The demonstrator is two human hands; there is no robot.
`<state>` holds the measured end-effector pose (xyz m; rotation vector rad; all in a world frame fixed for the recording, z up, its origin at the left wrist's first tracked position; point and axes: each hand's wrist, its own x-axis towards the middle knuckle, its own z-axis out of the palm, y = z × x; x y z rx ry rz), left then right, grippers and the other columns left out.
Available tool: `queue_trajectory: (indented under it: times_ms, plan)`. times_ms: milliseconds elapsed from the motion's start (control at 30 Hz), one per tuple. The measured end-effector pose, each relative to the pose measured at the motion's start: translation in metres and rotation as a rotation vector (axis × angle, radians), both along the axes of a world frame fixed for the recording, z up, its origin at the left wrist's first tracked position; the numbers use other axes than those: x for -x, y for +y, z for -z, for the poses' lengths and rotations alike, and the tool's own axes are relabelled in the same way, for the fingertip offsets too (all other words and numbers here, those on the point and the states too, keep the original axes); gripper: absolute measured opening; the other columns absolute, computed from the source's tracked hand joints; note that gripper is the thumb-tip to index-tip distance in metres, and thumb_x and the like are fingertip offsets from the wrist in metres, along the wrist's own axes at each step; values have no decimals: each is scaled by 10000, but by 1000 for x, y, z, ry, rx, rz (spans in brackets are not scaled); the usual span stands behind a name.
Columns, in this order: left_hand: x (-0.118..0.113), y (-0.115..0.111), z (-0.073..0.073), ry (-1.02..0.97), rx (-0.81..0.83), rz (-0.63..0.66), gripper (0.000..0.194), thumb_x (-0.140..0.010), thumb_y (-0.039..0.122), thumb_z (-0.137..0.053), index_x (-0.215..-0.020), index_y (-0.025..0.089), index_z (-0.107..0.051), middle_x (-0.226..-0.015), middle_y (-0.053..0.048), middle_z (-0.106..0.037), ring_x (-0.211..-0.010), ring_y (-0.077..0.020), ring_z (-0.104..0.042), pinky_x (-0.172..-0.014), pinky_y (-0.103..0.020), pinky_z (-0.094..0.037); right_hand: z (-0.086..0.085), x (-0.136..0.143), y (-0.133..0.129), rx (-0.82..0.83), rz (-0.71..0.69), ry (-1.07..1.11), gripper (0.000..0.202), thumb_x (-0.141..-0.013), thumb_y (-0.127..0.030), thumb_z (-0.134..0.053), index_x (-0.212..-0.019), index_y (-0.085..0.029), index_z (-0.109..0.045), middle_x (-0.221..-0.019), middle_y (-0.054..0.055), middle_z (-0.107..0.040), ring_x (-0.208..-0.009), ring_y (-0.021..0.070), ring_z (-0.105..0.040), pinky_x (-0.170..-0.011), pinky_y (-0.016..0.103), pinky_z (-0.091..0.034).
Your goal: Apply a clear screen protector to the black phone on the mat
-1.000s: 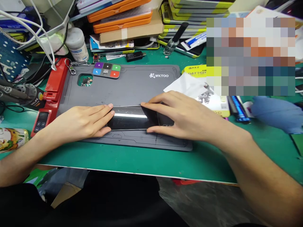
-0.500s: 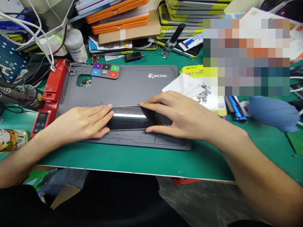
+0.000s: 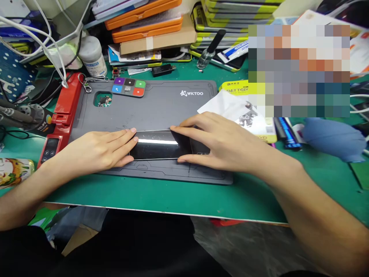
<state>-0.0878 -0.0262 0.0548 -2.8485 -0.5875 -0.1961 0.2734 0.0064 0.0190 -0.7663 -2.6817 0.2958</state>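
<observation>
A glossy black phone screen (image 3: 157, 149) lies lengthwise across the grey work mat (image 3: 161, 107), a bright streak of light reflected along it. My left hand (image 3: 99, 150) covers its left end, fingers together on top and thumb at the near side. At the other end, my right hand (image 3: 219, 142) grips it across its width, fingertips on the far edge and thumb on the near edge. Beneath the right palm a darker black section shows, partly hidden; I cannot tell whether it is a separate part.
Left of the mat is a red device with a small display (image 3: 65, 111). A coloured-square panel (image 3: 128, 87) rests on the mat's far side. Behind are a white jar (image 3: 92, 57) and a glass bottle (image 3: 206, 57). White paper (image 3: 221, 105) and a blue air blower (image 3: 333, 138) lie right.
Nearly everything is the same. Both hands keep their hold on the phone screen, and the whole view has shifted very slightly.
</observation>
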Motion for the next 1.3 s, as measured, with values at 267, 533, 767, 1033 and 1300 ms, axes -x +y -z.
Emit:
queue_trajectory:
  times_ms: [267,533,767,1033,1300]
  plan:
    - [-3,-3,1,9,-58,12,358,-1129,295,-641,-1380,56,-729,-1427,-226,-753,-1241,-303,-814,-1098,-409,-681,-2,1,0,18,12,-10,693,-1068,-684,-589,-1503,-155,-693,-1254,202,-768,-1099,380,-721,-932,545,-598]
    - [-4,-4,2,4,-79,24,365,-1122,277,-647,-1381,32,-728,-1419,-243,-752,-1231,-317,-816,-1104,-412,-674,-3,1,0,-25,-13,-22,712,-1086,-663,-578,-1470,-76,-697,-1219,220,-763,-1060,367,-710,-908,522,-597]
    - [-6,-5,2,18,-147,54,338,-1119,237,-638,-1323,-13,-739,-1369,-283,-760,-1153,-336,-841,-1028,-416,-708,-5,1,-1,-26,-9,-43,686,-1094,-628,-586,-1492,-79,-690,-1182,205,-764,-1042,355,-705,-893,497,-584]
    - [-6,-5,1,-13,-122,53,331,-1120,233,-631,-1328,2,-743,-1357,-278,-764,-1135,-353,-840,-1002,-432,-716,-4,2,-1,-38,-19,-13,693,-1090,-612,-607,-1490,-51,-685,-1158,205,-754,-1032,346,-694,-890,477,-566]
    - [-6,-4,1,-5,-149,69,324,-1135,227,-600,-1299,-13,-743,-1345,-278,-770,-1136,-326,-845,-1019,-407,-709,-5,2,-1,-62,-28,-26,706,-1102,-628,-573,-1484,-44,-678,-1147,197,-750,-1018,341,-689,-874,481,-582]
